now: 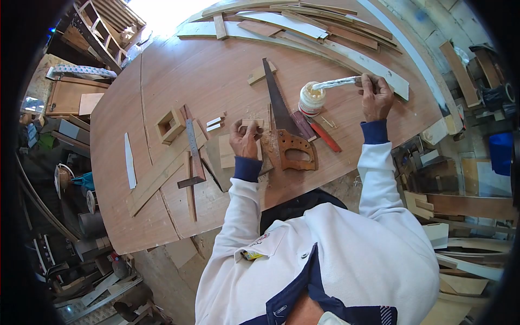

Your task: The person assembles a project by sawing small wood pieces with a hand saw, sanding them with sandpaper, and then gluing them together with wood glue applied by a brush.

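Observation:
My right hand [376,98] is closed on the end of a white-smeared stick [338,83], whose far end reaches into the mouth of an open jar [312,100]. Whether that stick ends in bristles is hidden. Between the fingers of my left hand [245,140] is a small wooden block [253,123], held just above the table. A handsaw [295,149] with a wooden handle lies between my hands. Beside the jar lies a red-handled tool [326,137]. Left of my left hand are a try square [194,149] and a small open wooden box [170,127].
The wooden table [116,200] carries long boards and strips [303,32] along its far edge. A thin white strip [130,161] lies at the left, and a small wood block [261,73] near the saw tip. Timber offcuts [471,206] crowd the floor at right.

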Motion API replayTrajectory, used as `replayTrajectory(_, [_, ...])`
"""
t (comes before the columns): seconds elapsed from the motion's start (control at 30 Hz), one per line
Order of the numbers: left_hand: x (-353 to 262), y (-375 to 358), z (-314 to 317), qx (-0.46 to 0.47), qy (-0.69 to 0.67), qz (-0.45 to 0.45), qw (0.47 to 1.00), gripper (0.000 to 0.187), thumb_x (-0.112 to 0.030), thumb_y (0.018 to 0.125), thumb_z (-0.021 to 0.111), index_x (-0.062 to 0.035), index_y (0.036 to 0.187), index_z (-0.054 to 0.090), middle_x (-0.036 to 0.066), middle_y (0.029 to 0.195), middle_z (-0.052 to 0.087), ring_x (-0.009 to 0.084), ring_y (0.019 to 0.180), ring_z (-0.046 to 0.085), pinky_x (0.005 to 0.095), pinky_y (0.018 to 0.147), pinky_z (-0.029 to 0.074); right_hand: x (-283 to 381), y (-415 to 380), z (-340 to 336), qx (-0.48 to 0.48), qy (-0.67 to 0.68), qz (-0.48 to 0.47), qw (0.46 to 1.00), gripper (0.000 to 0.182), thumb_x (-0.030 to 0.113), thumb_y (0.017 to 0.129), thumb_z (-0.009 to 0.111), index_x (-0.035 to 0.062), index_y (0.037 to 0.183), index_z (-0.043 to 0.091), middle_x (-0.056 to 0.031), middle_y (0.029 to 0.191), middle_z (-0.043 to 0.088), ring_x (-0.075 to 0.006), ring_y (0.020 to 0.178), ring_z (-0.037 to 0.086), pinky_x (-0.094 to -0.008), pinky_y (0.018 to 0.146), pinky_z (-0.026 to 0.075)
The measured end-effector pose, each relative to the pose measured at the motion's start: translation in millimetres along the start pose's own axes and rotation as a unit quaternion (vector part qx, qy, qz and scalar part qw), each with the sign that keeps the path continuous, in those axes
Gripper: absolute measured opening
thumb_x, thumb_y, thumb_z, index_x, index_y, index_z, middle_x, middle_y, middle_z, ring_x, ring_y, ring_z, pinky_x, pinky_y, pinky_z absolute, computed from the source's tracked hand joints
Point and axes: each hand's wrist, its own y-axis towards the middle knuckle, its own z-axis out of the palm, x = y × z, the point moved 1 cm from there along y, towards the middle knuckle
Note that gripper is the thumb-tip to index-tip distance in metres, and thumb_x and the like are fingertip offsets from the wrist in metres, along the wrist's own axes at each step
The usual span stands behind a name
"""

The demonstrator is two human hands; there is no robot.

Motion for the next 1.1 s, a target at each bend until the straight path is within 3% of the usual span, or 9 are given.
replayTrajectory(0.03, [2,-2,7,0.000,0.000,0.000,1.000,0.037,-0.008,0.086,0.068,-0.0032,0.117,0.048,0.007,0.091,0.065,0.0136,0.072,0.064,0.0270,0.058,0.054,-2,-3,-1,-0.001,0.000,0.000,1.000,0.010,0.009,0.090,0.064,-0.0007,0.092,0.065,-0.0085,0.082,0.071,-0.0133,0.068,0.069,-0.0247,0.062,0.054])
replayTrajectory(0.1, [2,1,24,0.039,-0.079,-0.051,0.995,0.038,-0.009,0.086,0.068,-0.0051,0.118,0.049,0.006,0.092,0.065,0.0141,0.073,0.064,0.0282,0.061,0.054,-6,-8,-5,-0.058,0.091,0.107,0.988,0.011,0.009,0.090,0.064,-0.0009,0.093,0.065,-0.0098,0.082,0.070,-0.0146,0.069,0.069,-0.0248,0.059,0.055])
replayTrajectory(0.23, [3,3,54,0.072,-0.144,-0.158,0.974,0.024,-0.011,0.088,0.066,-0.0109,0.109,0.054,0.003,0.091,0.065,0.0141,0.073,0.062,0.0293,0.062,0.049,-5,-16,-12,-0.098,0.158,0.189,0.964,0.011,0.010,0.089,0.065,-0.0001,0.093,0.064,-0.0106,0.084,0.070,-0.0169,0.070,0.070,-0.0255,0.057,0.056])
replayTrajectory(0.27, [4,4,59,0.081,-0.148,-0.172,0.970,0.014,-0.015,0.090,0.064,-0.0134,0.101,0.056,0.002,0.090,0.066,0.0141,0.074,0.061,0.0299,0.062,0.047,-3,-17,-13,-0.100,0.159,0.189,0.964,0.011,0.010,0.089,0.065,-0.0001,0.093,0.064,-0.0106,0.084,0.070,-0.0169,0.070,0.070,-0.0255,0.057,0.056])
replayTrajectory(0.37, [-1,-1,74,0.091,-0.185,-0.217,0.954,0.009,-0.018,0.091,0.063,-0.0140,0.098,0.058,0.000,0.088,0.065,0.0135,0.075,0.060,0.0292,0.063,0.047,4,-25,-14,-0.097,0.185,0.203,0.957,0.011,0.010,0.089,0.066,0.0002,0.093,0.063,-0.0110,0.083,0.070,-0.0171,0.070,0.070,-0.0256,0.057,0.056])
replayTrajectory(0.8, [-11,-11,91,0.061,-0.197,-0.178,0.962,0.010,-0.013,0.089,0.065,-0.0108,0.096,0.057,0.002,0.082,0.064,0.0133,0.068,0.061,0.0264,0.056,0.049,27,-44,0,-0.043,0.176,0.116,0.976,0.009,0.009,0.090,0.065,0.0008,0.092,0.062,-0.0092,0.079,0.069,-0.0132,0.067,0.069,-0.0230,0.056,0.056])
replayTrajectory(1.1, [-7,-13,92,0.033,-0.098,-0.078,0.992,0.018,-0.013,0.086,0.070,-0.0103,0.097,0.056,0.000,0.079,0.064,0.0104,0.068,0.060,0.0245,0.054,0.045,24,-51,3,-0.039,0.178,0.110,0.977,0.009,0.008,0.089,0.065,0.0000,0.090,0.062,-0.0096,0.078,0.069,-0.0132,0.066,0.068,-0.0236,0.057,0.057])
